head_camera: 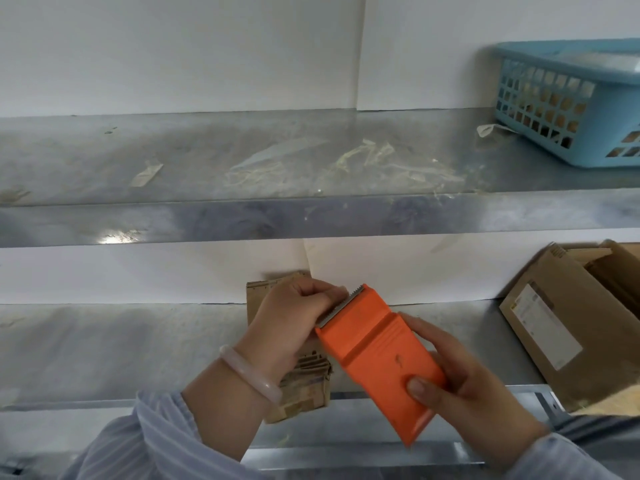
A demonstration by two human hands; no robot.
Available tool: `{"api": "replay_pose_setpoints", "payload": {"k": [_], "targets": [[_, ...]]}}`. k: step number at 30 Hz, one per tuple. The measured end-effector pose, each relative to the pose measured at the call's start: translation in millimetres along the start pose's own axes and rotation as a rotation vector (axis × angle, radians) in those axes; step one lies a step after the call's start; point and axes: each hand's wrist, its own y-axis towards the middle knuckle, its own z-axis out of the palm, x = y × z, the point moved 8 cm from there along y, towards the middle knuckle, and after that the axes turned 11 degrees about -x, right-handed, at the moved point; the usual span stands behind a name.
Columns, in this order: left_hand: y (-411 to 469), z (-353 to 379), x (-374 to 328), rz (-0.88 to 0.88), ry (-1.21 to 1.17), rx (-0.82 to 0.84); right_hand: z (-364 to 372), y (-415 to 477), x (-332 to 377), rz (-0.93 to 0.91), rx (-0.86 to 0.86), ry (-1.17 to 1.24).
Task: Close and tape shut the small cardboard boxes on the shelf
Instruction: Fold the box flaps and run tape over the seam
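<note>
An orange tape dispenser (377, 358) is held above the lower shelf, its toothed blade pointing up and left. My right hand (464, 386) grips its body, thumb pressed on the top face. My left hand (291, 320) is at the blade end, fingers curled and pinching there; any tape between them is too thin to make out. Under both hands sits a small cardboard box (298, 382), mostly hidden, with taped, worn edges showing.
A larger open cardboard box (568, 327) with a white label stands at the right on the lower metal shelf (104, 341). The upper shelf (207, 216) carries tape scraps and a blue plastic basket (568, 105) at the far right.
</note>
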Motion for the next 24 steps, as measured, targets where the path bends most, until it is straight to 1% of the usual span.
{"api": "replay_pose_setpoints", "payload": {"k": [3,8,14,18,21,24], "targets": [[3.4,-3.4,3.3,-0.045,-0.072,-0.049,-3.0,6.5,6.2,-0.04,0.024,-0.101],[5.7,-18.4,1.5,-0.05,-0.206,-0.062,-14.3,9.7,11.0,-0.072,0.06,-0.251],[-2.9,-37.2,13.2,-0.034,-0.267,-0.19,-16.0,11.7,12.1,-0.11,0.171,-0.384],[-12.4,-47.5,19.4,-0.024,-0.341,-0.26,-17.5,14.9,12.1,-0.181,0.24,-0.612],[-19.1,-53.4,16.6,0.035,-0.34,-0.305,-12.4,14.7,9.8,-0.258,0.28,-0.835],[-24.6,-58.2,14.6,0.066,-0.358,-0.348,-4.6,11.0,12.9,-0.373,0.279,-0.929]]}}
